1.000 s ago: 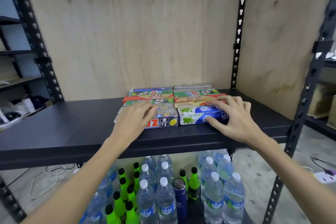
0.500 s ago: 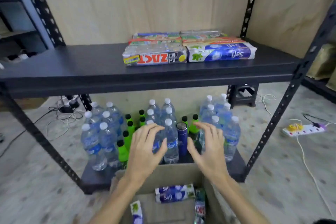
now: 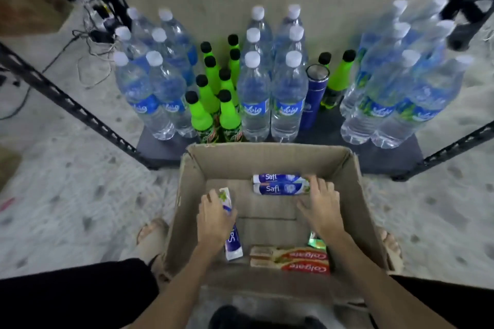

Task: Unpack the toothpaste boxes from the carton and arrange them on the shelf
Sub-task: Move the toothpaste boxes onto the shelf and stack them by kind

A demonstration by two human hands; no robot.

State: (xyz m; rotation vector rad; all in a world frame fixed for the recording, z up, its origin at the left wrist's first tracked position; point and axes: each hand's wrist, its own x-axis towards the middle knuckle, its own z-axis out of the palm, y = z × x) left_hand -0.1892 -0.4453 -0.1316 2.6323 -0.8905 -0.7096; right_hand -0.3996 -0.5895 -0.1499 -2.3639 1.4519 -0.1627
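An open cardboard carton (image 3: 267, 153) stands on the floor in front of me. My left hand (image 3: 213, 219) grips a white and blue Safi toothpaste box (image 3: 233, 247) that lies along the carton's left wall. Two more Safi boxes (image 3: 276, 185) lie side by side at the carton's far end. My right hand (image 3: 322, 207) reaches over with spread fingers, its fingertips touching their right end. Two red Colgate boxes (image 3: 291, 260) lie at the near end. A green box (image 3: 316, 242) shows partly under my right wrist. The upper shelf is out of view.
Behind the carton, the rack's bottom shelf (image 3: 328, 131) holds several water bottles (image 3: 254, 93), green soda bottles (image 3: 203, 115) and a blue flask (image 3: 314, 99). Black slotted rack posts (image 3: 69, 107) slant at both sides. Cables (image 3: 93, 43) lie on the floor at far left. My feet flank the carton.
My view dropped from the shelf to the carton. Both hands left the arranged boxes and went down into the carton; the left took hold of a Safi box, the right reached the Safi pair.
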